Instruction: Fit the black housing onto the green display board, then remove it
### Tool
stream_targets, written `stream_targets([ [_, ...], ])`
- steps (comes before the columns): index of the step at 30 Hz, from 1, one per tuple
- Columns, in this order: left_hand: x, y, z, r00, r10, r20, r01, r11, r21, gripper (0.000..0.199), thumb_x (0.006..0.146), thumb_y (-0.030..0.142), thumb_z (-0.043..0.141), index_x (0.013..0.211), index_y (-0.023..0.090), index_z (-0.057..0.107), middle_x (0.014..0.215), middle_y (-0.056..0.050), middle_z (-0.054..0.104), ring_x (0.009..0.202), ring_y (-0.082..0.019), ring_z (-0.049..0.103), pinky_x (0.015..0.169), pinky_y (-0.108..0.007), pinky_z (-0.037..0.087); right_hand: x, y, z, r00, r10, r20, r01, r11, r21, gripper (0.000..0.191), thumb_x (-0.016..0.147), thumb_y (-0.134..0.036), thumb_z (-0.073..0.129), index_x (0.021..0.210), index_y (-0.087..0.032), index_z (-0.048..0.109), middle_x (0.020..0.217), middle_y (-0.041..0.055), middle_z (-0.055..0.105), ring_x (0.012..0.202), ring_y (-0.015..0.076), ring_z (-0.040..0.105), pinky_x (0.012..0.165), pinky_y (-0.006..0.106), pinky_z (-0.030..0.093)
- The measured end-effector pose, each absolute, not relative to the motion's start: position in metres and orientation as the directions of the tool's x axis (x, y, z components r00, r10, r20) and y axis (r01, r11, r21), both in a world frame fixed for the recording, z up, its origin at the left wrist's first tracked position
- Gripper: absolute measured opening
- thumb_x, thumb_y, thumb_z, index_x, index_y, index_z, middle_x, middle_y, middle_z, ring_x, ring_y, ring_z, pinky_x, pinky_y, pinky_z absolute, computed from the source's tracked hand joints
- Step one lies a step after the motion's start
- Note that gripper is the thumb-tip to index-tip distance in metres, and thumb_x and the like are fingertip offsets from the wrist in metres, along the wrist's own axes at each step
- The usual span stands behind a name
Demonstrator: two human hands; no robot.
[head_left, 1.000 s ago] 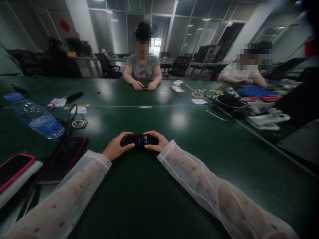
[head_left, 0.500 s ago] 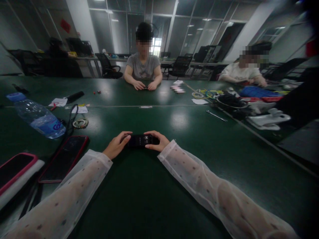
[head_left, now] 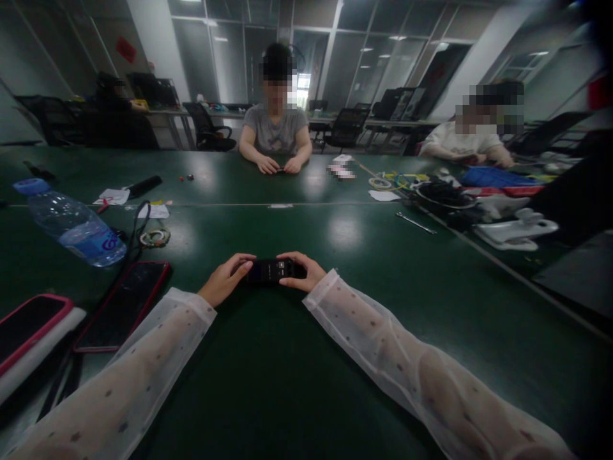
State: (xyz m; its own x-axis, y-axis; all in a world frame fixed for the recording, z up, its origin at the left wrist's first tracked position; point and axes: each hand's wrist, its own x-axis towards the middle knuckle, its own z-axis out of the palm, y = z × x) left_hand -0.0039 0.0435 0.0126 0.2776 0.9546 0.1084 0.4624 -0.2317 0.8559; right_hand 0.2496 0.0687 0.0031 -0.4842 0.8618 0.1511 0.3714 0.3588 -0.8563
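A small black handheld device (head_left: 269, 271) with a few white marks on its face lies level between my hands, just over the green table (head_left: 282, 370); its exact kind I cannot make out. My left hand (head_left: 227, 280) grips the device's left end, thumb on the near side and fingers behind. Around the right end my right hand (head_left: 305, 271) is closed, fingers along the far edge and thumb at the near edge. Both forearms wear sheer white dotted sleeves.
On the left are a water bottle (head_left: 71, 227), a red-edged phone (head_left: 125, 306) and a pink-cased phone (head_left: 31, 329). A wrench (head_left: 416, 223) lies right, near cables (head_left: 383, 182) and a white plastic part (head_left: 517, 230). Across the table sits a person (head_left: 275, 131), with another person (head_left: 464, 140) far right.
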Motion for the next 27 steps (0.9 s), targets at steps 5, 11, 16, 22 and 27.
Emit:
stream_targets([
  [5,-0.004,0.044,0.013,0.283,0.953,0.109,0.461,-0.234,0.856,0.042,0.09,0.05,0.04,0.117,0.021,0.055,0.089,-0.006,0.064,0.079,-0.021,0.061,0.061,-0.029,0.046,0.249,0.066,0.006,-0.474,0.87,0.135,0.382,0.341,-0.859,0.056,0.064,-0.033,0.076,0.115,-0.03,0.054,0.114,0.0041,0.056,0.108,0.0246,0.055,0.097,0.054,0.037],
  [11,-0.004,0.045,0.012,0.268,0.96,0.087,0.463,-0.208,0.862,0.046,0.089,0.052,0.039,0.12,0.02,0.053,0.09,-0.007,0.064,0.08,-0.022,0.062,0.062,-0.03,0.048,0.248,0.066,0.007,-0.469,0.87,0.152,0.372,0.35,-0.86,0.056,0.064,-0.033,0.077,0.115,-0.028,0.054,0.112,0.0043,0.057,0.107,0.0239,0.055,0.098,0.052,0.037],
  [16,-0.006,0.046,0.009,0.284,0.955,0.084,0.479,-0.217,0.85,0.049,0.086,0.05,0.049,0.124,0.02,0.046,0.113,-0.012,0.059,0.09,-0.023,0.062,0.072,-0.036,0.05,0.247,0.066,0.005,-0.438,0.887,0.143,0.358,0.318,-0.878,0.057,0.065,-0.034,0.076,0.116,-0.026,0.051,0.109,0.005,0.059,0.107,0.0243,0.056,0.099,0.053,0.036],
  [22,-0.006,0.045,0.008,0.327,0.937,0.121,0.534,-0.289,0.795,0.063,0.071,0.04,0.071,0.125,0.024,0.043,0.118,-0.01,0.055,0.082,-0.022,0.061,0.072,-0.04,0.051,0.248,0.067,0.001,-0.414,0.901,0.131,0.366,0.296,-0.882,0.057,0.064,-0.036,0.076,0.113,-0.026,0.05,0.109,0.0052,0.057,0.108,0.0249,0.055,0.097,0.054,0.037],
  [27,-0.006,0.045,0.01,0.323,0.924,0.206,0.538,-0.358,0.763,0.049,0.075,0.034,0.068,0.119,0.026,0.049,0.126,-0.008,0.048,0.086,-0.021,0.059,0.072,-0.039,0.05,0.248,0.069,-0.004,-0.405,0.905,0.129,0.396,0.3,-0.868,0.056,0.064,-0.04,0.075,0.112,-0.027,0.05,0.109,0.005,0.054,0.106,0.0242,0.055,0.096,0.054,0.039],
])
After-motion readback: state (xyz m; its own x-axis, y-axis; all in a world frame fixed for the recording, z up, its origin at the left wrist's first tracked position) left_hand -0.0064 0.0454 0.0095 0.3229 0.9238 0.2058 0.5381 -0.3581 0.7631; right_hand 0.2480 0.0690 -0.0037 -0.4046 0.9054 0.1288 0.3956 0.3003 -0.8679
